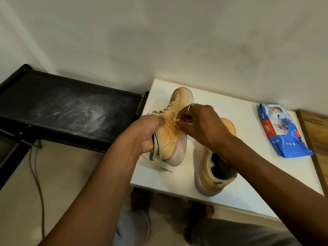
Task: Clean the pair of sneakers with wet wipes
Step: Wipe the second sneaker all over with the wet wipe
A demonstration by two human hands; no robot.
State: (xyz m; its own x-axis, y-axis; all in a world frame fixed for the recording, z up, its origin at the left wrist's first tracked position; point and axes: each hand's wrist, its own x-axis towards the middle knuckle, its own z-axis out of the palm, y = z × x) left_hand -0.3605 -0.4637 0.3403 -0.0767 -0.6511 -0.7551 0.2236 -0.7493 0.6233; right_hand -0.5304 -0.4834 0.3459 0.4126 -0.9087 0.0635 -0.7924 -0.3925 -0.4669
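Currently, one sneaker is being wiped at the table's (248,157) left edge.
The left hand (147,134) grips the tilted sneaker (170,137) by collar and laces, probably the firmest hold on a light, soft-sided shoe. The right hand (200,125) pinches a small wad (174,122), likely a wipe, against its upper. The second sneaker (211,174) stands near the front edge.

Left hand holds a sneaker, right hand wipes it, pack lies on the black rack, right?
No: head view shows the pack on the white table, not the rack; left hand holds the sneaker, right hand rubs it with a wipe.
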